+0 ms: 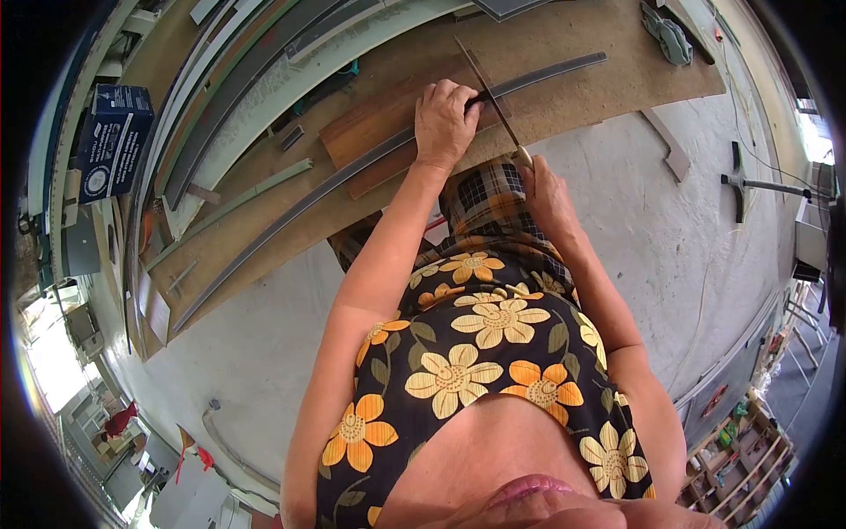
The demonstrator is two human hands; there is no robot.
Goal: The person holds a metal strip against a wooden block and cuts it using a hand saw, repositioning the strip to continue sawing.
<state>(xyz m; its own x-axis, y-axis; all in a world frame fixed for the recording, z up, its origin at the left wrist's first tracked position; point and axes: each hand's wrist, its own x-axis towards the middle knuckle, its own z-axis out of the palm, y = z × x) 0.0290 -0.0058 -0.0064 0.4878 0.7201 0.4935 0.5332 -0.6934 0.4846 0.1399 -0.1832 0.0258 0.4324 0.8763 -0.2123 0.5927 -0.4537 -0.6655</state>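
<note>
Two hands, left [445, 123] holding strip [291, 207], right [548, 189] gripping saw [493, 101], blue box [113, 141] aside

Far out to the left of the left hand [445, 123], a blue cardboard box [113, 141] with a white round mark stands at the edge of a bench. Between box and hand, long grey and pale profiles [238, 79] lie stacked side by side. A brown fibreboard sheet [608, 93] is spread on the concrete floor [705, 256]; on it, left of the left hand, lie a pale green strip [231, 204] and a short grey offcut [293, 137]. Beyond the right hand [546, 189], a grey-green cloth [667, 37] sits near the sheet's far edge. Right of that hand a narrow wooden offcut [667, 145] lies on the floor, with a dark T-shaped tool [758, 183] farther right
</note>
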